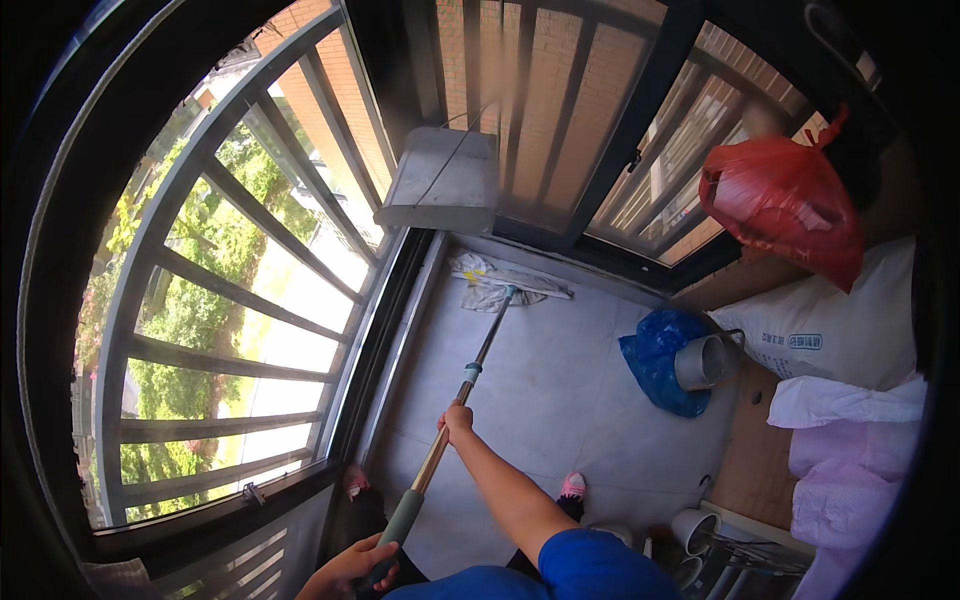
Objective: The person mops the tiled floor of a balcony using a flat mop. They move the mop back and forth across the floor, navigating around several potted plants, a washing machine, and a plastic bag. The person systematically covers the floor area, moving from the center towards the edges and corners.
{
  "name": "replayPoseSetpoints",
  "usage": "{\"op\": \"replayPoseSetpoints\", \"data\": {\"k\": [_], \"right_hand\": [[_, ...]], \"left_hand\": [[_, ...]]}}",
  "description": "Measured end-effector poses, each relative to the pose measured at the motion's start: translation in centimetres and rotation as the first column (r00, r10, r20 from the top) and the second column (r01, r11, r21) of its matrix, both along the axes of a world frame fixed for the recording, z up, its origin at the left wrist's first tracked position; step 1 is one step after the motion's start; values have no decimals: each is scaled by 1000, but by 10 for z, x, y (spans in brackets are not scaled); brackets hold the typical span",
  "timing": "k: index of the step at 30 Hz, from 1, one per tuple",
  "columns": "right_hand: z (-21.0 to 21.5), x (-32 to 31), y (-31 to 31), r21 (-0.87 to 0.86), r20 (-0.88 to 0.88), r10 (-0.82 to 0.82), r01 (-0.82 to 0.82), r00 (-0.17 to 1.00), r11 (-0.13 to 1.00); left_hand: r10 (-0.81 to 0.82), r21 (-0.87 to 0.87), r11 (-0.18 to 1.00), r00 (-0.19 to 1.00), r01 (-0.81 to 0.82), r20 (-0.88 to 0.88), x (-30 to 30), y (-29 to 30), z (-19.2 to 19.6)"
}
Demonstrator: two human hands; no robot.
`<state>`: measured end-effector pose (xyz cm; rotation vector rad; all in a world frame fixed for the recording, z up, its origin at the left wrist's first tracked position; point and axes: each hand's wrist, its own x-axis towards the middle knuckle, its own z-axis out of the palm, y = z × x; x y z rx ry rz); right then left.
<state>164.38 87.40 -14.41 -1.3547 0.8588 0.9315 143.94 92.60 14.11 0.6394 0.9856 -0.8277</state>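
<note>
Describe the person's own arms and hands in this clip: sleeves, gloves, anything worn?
Both hands are bare, with no gloves. The right hand leads into a bare forearm, with a short blue sleeve at the upper arm. The left hand shows only partly at the lower edge; no watch or ring is visible on either.

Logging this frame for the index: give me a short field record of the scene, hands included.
setting: narrow balcony with grey tiled floor, barred window on the left
left hand: wrapped around the grey grip at the mop's near end
right hand: gripping the mop handle farther up the pole
mop head: flat, with a pale cloth, at the far floor edge by the wall
nearby: blue bag with a metal pot, red bag hanging, white sack at right
feet: pink shoes on the floor
</note>
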Motion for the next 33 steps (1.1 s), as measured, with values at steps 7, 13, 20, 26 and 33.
{"op": "replayPoseSetpoints", "data": {"k": [7,13,20,26,33], "right_hand": [[-10,23,-3,9,15,-40,39,999,999],[-9,-19,0,53,-79,-19,23,997,998],[-28,32,0,-30,-30,58,-59,998,998],[36,-75,-24,58,-115,96,-90,989,994],[69,-137,-77,179,-293,69,-16,954,984]], "left_hand": [[-55,59,997,998,56,-8,19,-3,-3],[-194,90,975,974,205,-113,11,2,23],[-85,98,992,996,84,7,24,-8,-29],[-310,421,840,939,344,-148,-49,-17,15],[-400,473,745,882,471,-249,-82,-55,35]]}}
